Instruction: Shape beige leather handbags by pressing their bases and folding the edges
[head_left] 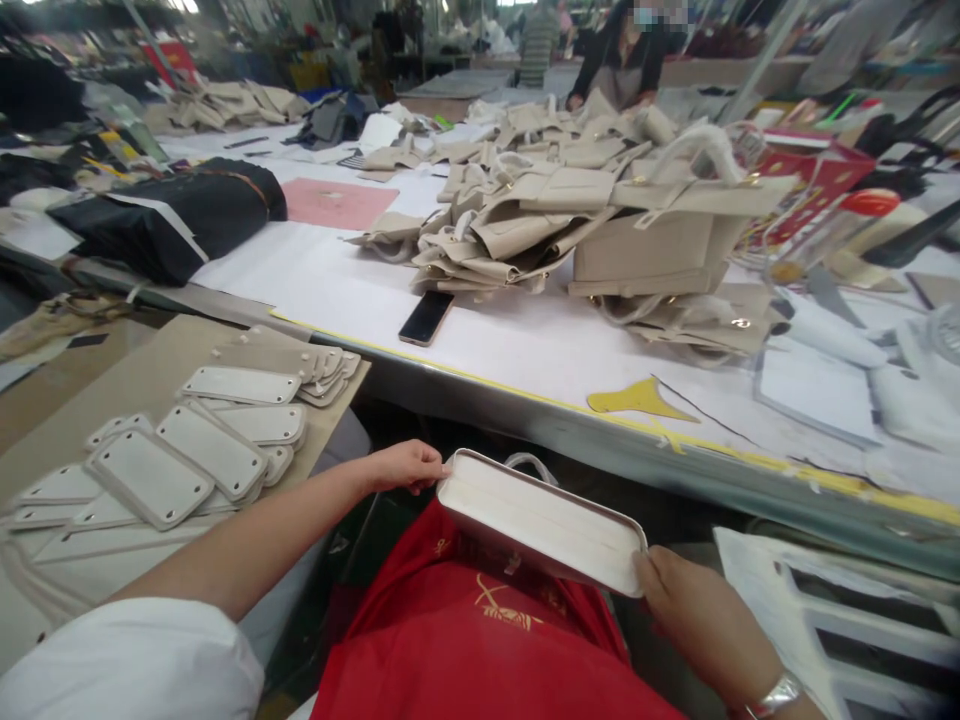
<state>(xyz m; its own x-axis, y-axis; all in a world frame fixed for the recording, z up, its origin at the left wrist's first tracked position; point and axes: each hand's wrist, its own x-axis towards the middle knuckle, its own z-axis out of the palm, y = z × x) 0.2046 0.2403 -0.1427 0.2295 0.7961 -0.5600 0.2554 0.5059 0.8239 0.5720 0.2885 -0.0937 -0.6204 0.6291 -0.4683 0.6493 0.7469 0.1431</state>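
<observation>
A cream handbag point(544, 515) lies across my lap over a red apron, with its long flat rounded side facing up. One of its handles point(531, 465) shows behind the far edge. My left hand point(409, 467) is closed on the bag's left corner, its fingers pinched together. At the opposite end my right hand point(686, 605) grips the right corner, with the thumb side against the edge and the other fingers mostly hidden. To the left of my left arm, pale rounded panels point(214, 450) with dark holes at their corners lie in piles on a brown board point(341, 400).
Across the white worktable point(510, 335) lie a phone point(426, 318), a heap of beige bag pieces point(525, 220) and a yellow cut piece point(641, 400). A black wrapped bundle point(172, 215) sits at left. A slatted white stool point(825, 600) stands at right. Another person point(622, 60) works beyond the table.
</observation>
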